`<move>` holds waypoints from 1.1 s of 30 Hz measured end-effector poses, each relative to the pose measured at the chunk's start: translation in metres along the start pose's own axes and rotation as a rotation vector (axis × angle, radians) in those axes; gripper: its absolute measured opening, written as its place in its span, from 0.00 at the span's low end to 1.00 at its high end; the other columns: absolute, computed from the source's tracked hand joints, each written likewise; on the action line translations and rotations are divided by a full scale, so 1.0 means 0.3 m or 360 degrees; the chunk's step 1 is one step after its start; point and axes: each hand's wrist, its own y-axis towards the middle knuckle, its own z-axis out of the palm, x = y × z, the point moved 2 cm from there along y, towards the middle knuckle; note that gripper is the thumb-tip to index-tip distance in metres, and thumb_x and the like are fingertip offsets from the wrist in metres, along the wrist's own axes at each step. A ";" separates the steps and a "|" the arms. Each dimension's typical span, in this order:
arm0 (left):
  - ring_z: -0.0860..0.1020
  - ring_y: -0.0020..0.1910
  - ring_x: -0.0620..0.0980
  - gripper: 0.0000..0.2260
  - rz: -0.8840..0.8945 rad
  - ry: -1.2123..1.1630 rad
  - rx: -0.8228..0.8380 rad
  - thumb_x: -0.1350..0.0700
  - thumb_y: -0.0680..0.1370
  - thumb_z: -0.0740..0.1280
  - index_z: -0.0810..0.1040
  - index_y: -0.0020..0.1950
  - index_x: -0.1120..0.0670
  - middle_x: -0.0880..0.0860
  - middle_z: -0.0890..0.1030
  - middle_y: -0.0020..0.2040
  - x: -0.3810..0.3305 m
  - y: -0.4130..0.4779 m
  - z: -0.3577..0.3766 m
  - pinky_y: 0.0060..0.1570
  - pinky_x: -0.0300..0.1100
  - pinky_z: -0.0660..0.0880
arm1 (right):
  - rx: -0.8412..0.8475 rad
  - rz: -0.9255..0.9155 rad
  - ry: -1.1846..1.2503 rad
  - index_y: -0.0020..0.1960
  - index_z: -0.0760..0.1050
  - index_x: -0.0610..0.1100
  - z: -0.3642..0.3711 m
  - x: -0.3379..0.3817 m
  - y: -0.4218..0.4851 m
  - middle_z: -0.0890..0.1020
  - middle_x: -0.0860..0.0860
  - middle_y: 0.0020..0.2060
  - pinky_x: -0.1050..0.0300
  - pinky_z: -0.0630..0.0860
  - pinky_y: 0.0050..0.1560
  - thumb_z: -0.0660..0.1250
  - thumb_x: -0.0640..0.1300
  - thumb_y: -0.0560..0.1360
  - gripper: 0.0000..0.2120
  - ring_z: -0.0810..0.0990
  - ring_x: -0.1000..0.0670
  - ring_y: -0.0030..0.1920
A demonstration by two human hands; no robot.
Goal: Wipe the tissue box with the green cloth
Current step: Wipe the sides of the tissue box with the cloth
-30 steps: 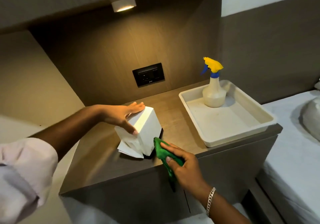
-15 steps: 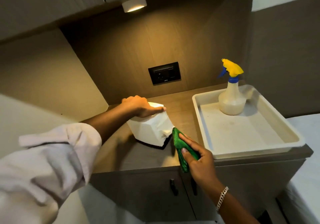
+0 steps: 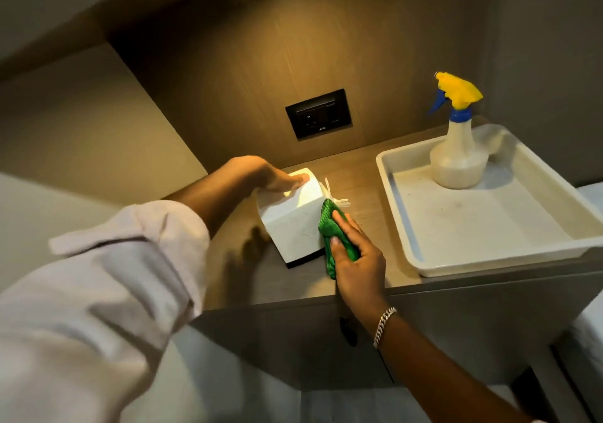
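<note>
A white tissue box (image 3: 293,226) with a dark base lies tipped on the wooden nightstand top (image 3: 293,285). A tissue (image 3: 332,195) sticks out of its right-facing end. My left hand (image 3: 261,176) grips the box's upper far edge and holds it steady. My right hand (image 3: 354,256) holds a bunched green cloth (image 3: 331,226) and presses it against the box's right side. A silver bracelet sits on my right wrist.
A white plastic tray (image 3: 554,226) stands on the right of the nightstand with a spray bottle (image 3: 456,158) with a yellow and blue head in its far corner. A black socket panel (image 3: 318,117) is on the back wall. A bed edge shows at far right.
The box has been turned so its tissue opening faces right. My right hand has moved the cloth up onto the box's right side. The camera has come closer.
</note>
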 end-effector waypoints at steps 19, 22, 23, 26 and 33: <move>0.36 0.77 0.44 0.27 0.2340 0.0613 -0.0672 0.44 0.81 0.43 0.39 0.77 0.51 0.51 0.39 0.80 0.088 0.142 0.053 0.76 0.49 0.38 | -0.0695 -0.0267 -0.0269 0.71 0.50 0.67 0.482 -0.088 -0.137 0.45 0.57 0.78 0.35 0.62 0.72 0.57 0.43 0.79 0.29 0.42 0.50 0.78; 0.36 0.77 0.44 0.26 0.2384 0.0589 -0.0682 0.47 0.81 0.43 0.41 0.78 0.52 0.52 0.40 0.80 0.089 0.144 0.049 0.77 0.49 0.39 | -0.0863 -0.0396 -0.0264 0.72 0.55 0.64 0.475 -0.057 -0.075 0.47 0.55 0.78 0.43 0.60 0.73 0.57 0.39 0.79 0.29 0.41 0.52 0.77; 0.37 0.77 0.44 0.26 0.2391 0.0585 -0.0685 0.48 0.81 0.44 0.41 0.78 0.52 0.52 0.41 0.80 0.088 0.143 0.049 0.77 0.49 0.40 | -0.0902 -0.0387 -0.0265 0.72 0.56 0.62 0.464 -0.056 -0.054 0.47 0.55 0.78 0.42 0.60 0.73 0.57 0.38 0.79 0.28 0.41 0.52 0.77; 0.37 0.77 0.45 0.27 0.2378 0.0573 -0.0662 0.47 0.81 0.44 0.41 0.78 0.52 0.51 0.40 0.80 0.084 0.145 0.051 0.77 0.50 0.40 | -0.1031 -0.0213 -0.0207 0.73 0.54 0.60 0.455 -0.092 -0.050 0.48 0.54 0.78 0.35 0.64 0.70 0.56 0.36 0.80 0.28 0.45 0.51 0.78; 0.36 0.77 0.45 0.28 0.2398 0.0569 -0.0647 0.45 0.80 0.43 0.40 0.78 0.52 0.51 0.40 0.80 0.080 0.156 0.052 0.77 0.50 0.41 | -0.1138 -0.0456 -0.0201 0.72 0.57 0.62 0.596 -0.081 -0.081 0.49 0.60 0.78 0.35 0.63 0.71 0.56 0.39 0.78 0.28 0.44 0.50 0.78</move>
